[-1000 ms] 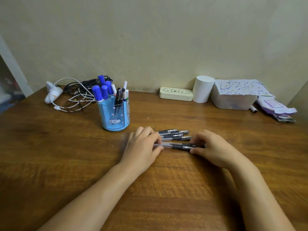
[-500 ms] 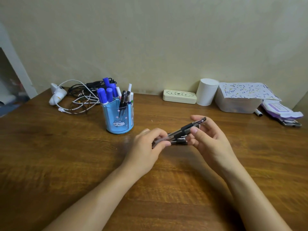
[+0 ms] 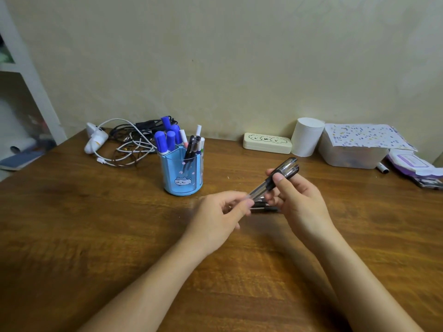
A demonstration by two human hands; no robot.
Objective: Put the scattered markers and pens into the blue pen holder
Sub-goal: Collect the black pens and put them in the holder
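The blue pen holder (image 3: 181, 172) stands upright on the wooden table (image 3: 96, 224), with blue markers and several pens in it. Just right of it, a small bundle of black-capped clear pens (image 3: 284, 172) is lifted off the table and tilted up to the right. My right hand (image 3: 298, 202) grips the bundle near its caps. My left hand (image 3: 223, 212) pinches the bundle's lower end. Under the hands, more black pens (image 3: 263, 207) lie flat on the table, partly hidden.
A tangle of cables with a white charger (image 3: 124, 144) lies behind the holder. Along the wall stand a cream case (image 3: 267, 143), a white cylinder (image 3: 306, 137) and a covered plastic box (image 3: 354, 147). A marker (image 3: 383, 167) and purple packets (image 3: 412, 161) lie at far right.
Both hands have gathered pens that lay flat on the table and raised them, tilting the capped ends up to the right. Some pens stayed on the table.
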